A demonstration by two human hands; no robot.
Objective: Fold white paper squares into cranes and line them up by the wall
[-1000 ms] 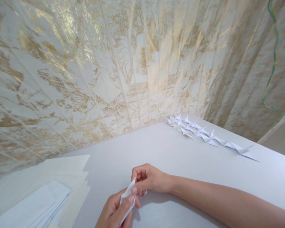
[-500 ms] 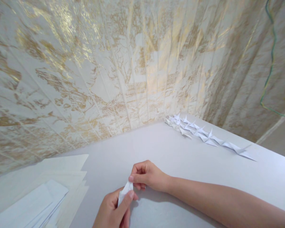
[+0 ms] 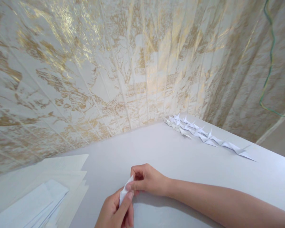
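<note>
A small folded white paper [image 3: 123,193] is held between my two hands over the near middle of the table, its pointed tip facing up. My left hand [image 3: 115,209] grips it from below, thumb lying along its face. From the right, my right hand [image 3: 148,180] pinches the paper's edge near the tip, its thumb close to the left thumb. Fingers cover the lower part of the paper.
Folded white paper cranes [image 3: 204,134] stand in rows at the table's back right. Stacked paper sheets [image 3: 77,163] and folded white papers [image 3: 26,202] lie at the left. A gold-patterned curtain [image 3: 104,79] hangs behind the table [image 3: 123,145]. A green cord [image 3: 272,60] dangles at the right.
My right hand has slid slightly down along the paper, bringing its thumb next to the left thumb. The paper's pointed tip now shows above the right thumb.
</note>
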